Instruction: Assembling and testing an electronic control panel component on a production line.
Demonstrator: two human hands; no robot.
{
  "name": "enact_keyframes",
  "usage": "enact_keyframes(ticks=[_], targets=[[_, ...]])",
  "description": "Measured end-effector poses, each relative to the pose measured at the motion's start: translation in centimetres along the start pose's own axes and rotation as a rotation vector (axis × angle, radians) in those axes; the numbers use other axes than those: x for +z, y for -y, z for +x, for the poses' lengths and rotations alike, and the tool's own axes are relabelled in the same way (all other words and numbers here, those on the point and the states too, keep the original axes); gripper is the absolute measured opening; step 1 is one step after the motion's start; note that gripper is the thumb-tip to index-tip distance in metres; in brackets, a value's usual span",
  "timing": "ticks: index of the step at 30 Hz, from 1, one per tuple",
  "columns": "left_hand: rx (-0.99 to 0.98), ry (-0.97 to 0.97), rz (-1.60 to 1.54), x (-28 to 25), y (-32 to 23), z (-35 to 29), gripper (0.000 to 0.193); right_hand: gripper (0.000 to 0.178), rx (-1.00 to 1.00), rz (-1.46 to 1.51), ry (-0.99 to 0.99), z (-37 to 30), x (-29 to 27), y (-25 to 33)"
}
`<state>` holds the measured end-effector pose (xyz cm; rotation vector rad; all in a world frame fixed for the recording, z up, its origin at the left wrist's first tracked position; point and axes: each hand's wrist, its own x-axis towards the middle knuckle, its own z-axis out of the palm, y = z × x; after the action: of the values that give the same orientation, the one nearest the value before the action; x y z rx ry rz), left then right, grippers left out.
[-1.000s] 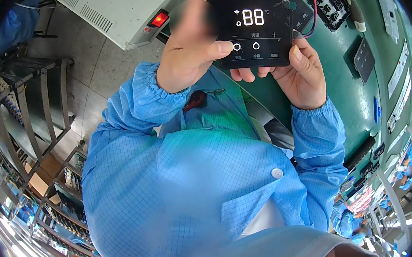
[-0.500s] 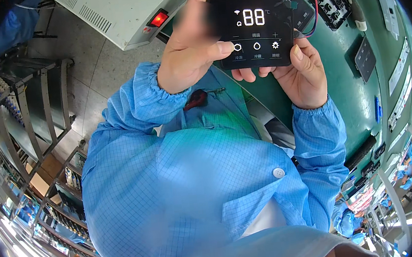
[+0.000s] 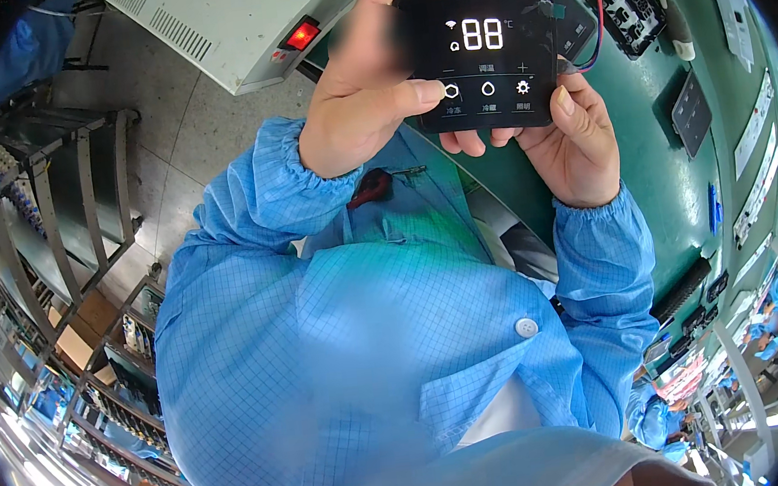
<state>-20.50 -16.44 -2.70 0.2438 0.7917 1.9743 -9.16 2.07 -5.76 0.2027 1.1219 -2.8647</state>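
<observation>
The person's left hand (image 3: 353,111) is curled around the left side of a lit black control panel (image 3: 488,57); the right hand (image 3: 578,145), partly closed, grips its lower right corner, holding it up over a green bench (image 3: 660,184).

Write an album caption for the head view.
Both hands hold a lit black display panel at a green workbench.

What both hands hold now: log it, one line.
left hand: holding black panel, left side | right hand: holding its lower-right corner | display: lit | red switch: lit
</observation>
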Motion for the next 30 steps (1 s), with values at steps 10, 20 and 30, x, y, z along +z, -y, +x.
enact_keyframes(ticks=[10,20,30], targets=[[0.008,0.003,0.003,-0.08,0.01,-0.02,0.069,0.034,0.005,0.017,-0.009,-0.04,0.05,-0.01],[0.014,0.008,0.041,-0.20,0.14,0.01,0.069,0.035,0.001,-0.005,-0.007,0.02,0.04,-0.01],[-0.005,-0.030,0.083,0.18,-0.28,-0.13,0.067,0.034,0.007,0.001,-0.032,-0.04,0.31,-0.03]])
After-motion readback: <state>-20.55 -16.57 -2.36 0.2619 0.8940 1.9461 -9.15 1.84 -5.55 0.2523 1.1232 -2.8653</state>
